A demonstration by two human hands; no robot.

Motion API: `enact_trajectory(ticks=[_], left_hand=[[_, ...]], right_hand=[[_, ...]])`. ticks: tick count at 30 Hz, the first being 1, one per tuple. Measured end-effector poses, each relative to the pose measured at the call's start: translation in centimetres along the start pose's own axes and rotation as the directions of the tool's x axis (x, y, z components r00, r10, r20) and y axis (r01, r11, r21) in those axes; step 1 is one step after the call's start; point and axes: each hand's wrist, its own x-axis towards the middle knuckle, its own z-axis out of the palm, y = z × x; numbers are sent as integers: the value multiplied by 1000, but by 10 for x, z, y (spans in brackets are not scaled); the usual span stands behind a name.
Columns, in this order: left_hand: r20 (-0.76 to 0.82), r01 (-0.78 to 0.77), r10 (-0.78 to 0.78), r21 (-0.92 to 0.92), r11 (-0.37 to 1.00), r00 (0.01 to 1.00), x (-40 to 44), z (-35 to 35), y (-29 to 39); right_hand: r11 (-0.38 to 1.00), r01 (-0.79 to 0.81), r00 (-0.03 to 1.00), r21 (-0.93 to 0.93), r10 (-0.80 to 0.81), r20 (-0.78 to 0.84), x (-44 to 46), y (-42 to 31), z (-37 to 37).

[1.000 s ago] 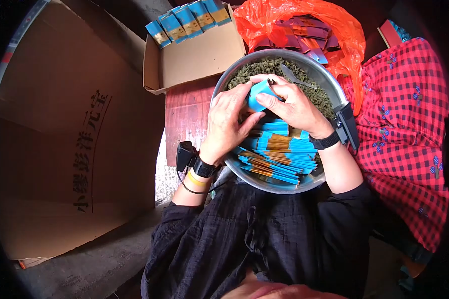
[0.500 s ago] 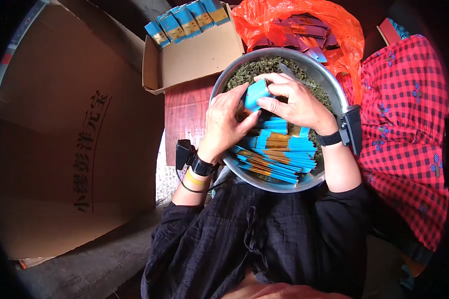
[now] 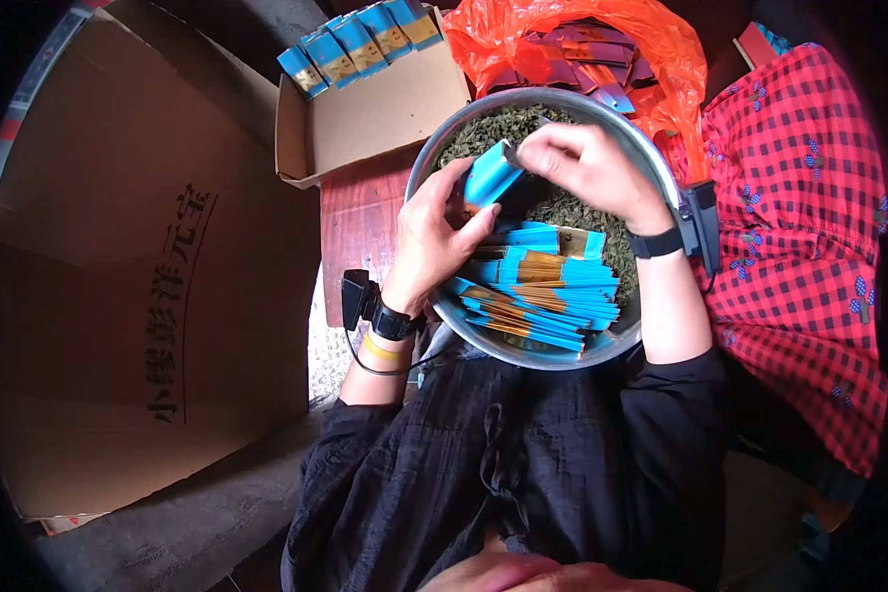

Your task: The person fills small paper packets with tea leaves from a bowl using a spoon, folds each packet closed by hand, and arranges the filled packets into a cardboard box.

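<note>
My left hand (image 3: 432, 225) is wrapped around a small blue packet (image 3: 491, 176), tilted with its upper end up to the right, over a metal basin (image 3: 664, 166). Close by that end is my right hand (image 3: 590, 170), its fingers curled together and slightly blurred; what they hold, if anything, is hidden. Dried green leaves (image 3: 503, 128) lie in the basin. A fanned stack of flat blue and gold packets (image 3: 543, 286) rests on them, on the side nearest me.
A shallow cardboard box (image 3: 385, 118) behind the basin holds several upright blue and gold packets (image 3: 365, 44). An orange plastic bag (image 3: 676, 59) contains purple packets (image 3: 592, 49). A large carton (image 3: 118, 296) stands left; red checked cloth (image 3: 789, 237) lies right.
My right hand has come off the blue packet and moved slightly right. The left hand keeps the packet, now tilted more. The metal blade seen earlier among the leaves is no longer visible there.
</note>
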Motion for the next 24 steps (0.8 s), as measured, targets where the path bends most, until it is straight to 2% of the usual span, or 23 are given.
enact_trajectory(ticks=[1, 3, 4, 5, 7, 8, 10, 12, 14, 15, 16, 17, 19, 21, 23, 24], left_hand=[[-4, -7, 6, -3, 1000, 1000, 0, -1, -2], [-33, -18, 19, 23, 1000, 999, 0, 0, -8], [-25, 11, -11, 6, 1000, 1000, 1, -1, -5], [-23, 8, -8, 2, 1000, 1000, 2, -1, -6], [-20, -12, 13, 61, 998, 1000, 2, -1, -9], [-11, -13, 14, 56, 998, 1000, 1, -1, -9], [-10, 36, -36, -24, 999, 999, 3, -1, -9], [-18, -2, 2, -28, 1000, 1000, 4, 1, -13], [-38, -29, 28, -32, 999, 999, 3, -1, -15], [-7, 40, -40, -50, 998, 999, 3, -3, -10], [24, 110, -108, -69, 992, 994, 3, -4, -8], [15, 114, -113, -72, 991, 993, 3, -4, -9], [-15, 35, -36, -12, 999, 999, 3, -3, -12], [-10, 55, -55, -20, 998, 998, 3, -3, -11], [1, 66, -66, -25, 998, 998, 3, -3, -11], [-2, 57, -57, 0, 998, 998, 3, -2, -13]], right_hand=[[982, 7, 995, -188, -25, -93, 1, 4, -10], [952, -78, 970, -297, 3, -245, 1, 21, -21], [878, -70, 951, -474, -84, -297, 3, 36, -26], [875, -73, 950, -478, -85, -300, -1, 49, -32], [603, -307, 951, -736, 182, -248, -5, 50, -33], [583, -388, 916, -714, 332, -226, -4, 50, -34], [569, -361, 930, -739, 285, -234, -4, 57, -32], [587, -355, 934, -728, 256, -250, -5, 54, -31], [665, -386, 922, -639, 275, -271, -5, 41, -28], [665, -380, 925, -643, 273, -264, -4, 40, -27], [693, -333, 941, -640, 198, -274, -4, 39, -26], [717, -284, 951, -637, 123, -285, -4, 38, -25], [753, -277, 950, -596, 124, -286, -3, 37, -22], [871, -235, 956, -430, 128, -263, -3, 36, -24], [874, -242, 955, -422, 137, -265, -1, 48, -27], [886, -248, 939, -391, 121, -323, -1, 48, -27]])
